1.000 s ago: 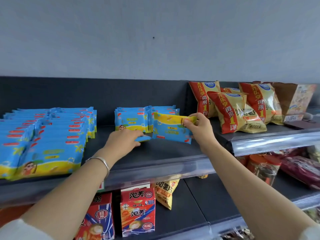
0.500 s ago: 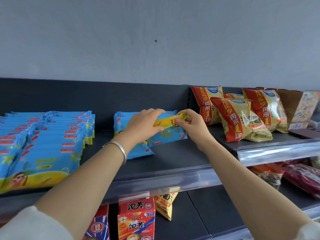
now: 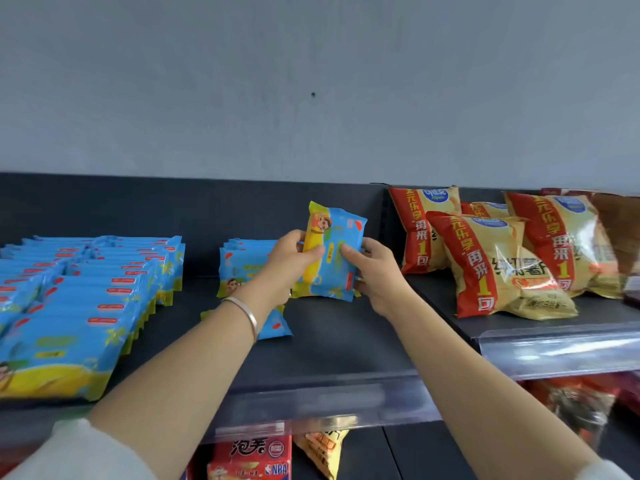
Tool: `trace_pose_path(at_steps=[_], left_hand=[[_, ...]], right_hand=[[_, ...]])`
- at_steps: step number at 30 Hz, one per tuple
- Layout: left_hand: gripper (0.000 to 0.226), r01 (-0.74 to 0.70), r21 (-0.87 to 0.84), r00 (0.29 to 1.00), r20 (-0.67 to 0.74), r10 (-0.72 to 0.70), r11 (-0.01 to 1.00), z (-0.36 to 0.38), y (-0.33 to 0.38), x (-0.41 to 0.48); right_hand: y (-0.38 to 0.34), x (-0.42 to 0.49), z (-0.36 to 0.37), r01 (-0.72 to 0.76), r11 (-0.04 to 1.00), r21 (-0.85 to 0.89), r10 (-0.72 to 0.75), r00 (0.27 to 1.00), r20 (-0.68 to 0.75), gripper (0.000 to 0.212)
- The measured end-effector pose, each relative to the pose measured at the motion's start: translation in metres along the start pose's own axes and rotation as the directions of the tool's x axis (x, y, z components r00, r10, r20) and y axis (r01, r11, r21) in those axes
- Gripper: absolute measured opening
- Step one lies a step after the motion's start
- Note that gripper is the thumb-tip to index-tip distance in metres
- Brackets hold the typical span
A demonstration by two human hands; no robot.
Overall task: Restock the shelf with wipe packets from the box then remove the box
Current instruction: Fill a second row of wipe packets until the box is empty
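I see the dark matte shelf (image 3: 329, 351), with glossy flat blue packet rows (image 3: 86, 299) at its left end. One soft rectangular wipe packet (image 3: 332, 251) stands on end near the back middle, with my left hand (image 3: 291, 261) and right hand (image 3: 377, 271) each curled round a side.

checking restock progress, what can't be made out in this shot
Head view only.
Box: nowhere in frame.
Back stack: count hidden by the left hand and the held packet, which the right hand also grips.
Flat packet: mostly under the left forearm.
Left rows: cut by the left edge.
Lower-shelf goods: blurred, cut by bottom edge.
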State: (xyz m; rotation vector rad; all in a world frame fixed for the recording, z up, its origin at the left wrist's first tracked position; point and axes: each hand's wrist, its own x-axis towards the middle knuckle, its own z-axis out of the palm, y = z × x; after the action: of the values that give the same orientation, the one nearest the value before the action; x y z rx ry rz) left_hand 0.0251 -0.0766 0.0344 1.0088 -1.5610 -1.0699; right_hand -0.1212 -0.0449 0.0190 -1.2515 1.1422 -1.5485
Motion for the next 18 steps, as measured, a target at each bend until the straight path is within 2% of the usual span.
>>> trace_pose_path(at_steps=[3,7,10,12,14,18], left_hand=[[0.013,0.001,0.148,0.999,0.041,-0.007,0.989,-0.014,-0.008,-0.002],[0.018,-0.01,0.545,0.999,0.036,-0.012,0.838,-0.055,-0.021,-0.008],[0.037,0.065,0.717,0.975,0.103,-0.197,0.694,-0.081,-0.025,-0.012],[0.059,0.092,0.809,0.92,0.154,-0.361,0.58,-0.087,-0.023,-0.015],[0.074,0.105,0.846,0.857,0.19,-0.48,0.523,-0.089,-0.021,-0.016],[0.078,0.066,0.891,0.821,0.208,-0.532,0.449,-0.09,-0.022,-0.009]], right_hand=[[0.004,0.013,0.002,0.048,0.999,-0.024,-0.048,0.999,0.014,0.009],[0.008,0.03,0.001,0.113,0.946,-0.304,-0.103,0.994,0.049,0.007],[0.01,0.034,0.005,0.202,0.802,-0.562,-0.159,0.979,0.125,0.016],[0.008,0.034,0.01,0.226,0.707,-0.67,-0.182,0.974,0.137,0.026],[0.005,0.035,0.014,0.235,0.651,-0.721,-0.194,0.971,0.142,0.034],[0.004,0.032,0.021,0.25,0.52,-0.817,-0.18,0.967,0.182,0.041]])
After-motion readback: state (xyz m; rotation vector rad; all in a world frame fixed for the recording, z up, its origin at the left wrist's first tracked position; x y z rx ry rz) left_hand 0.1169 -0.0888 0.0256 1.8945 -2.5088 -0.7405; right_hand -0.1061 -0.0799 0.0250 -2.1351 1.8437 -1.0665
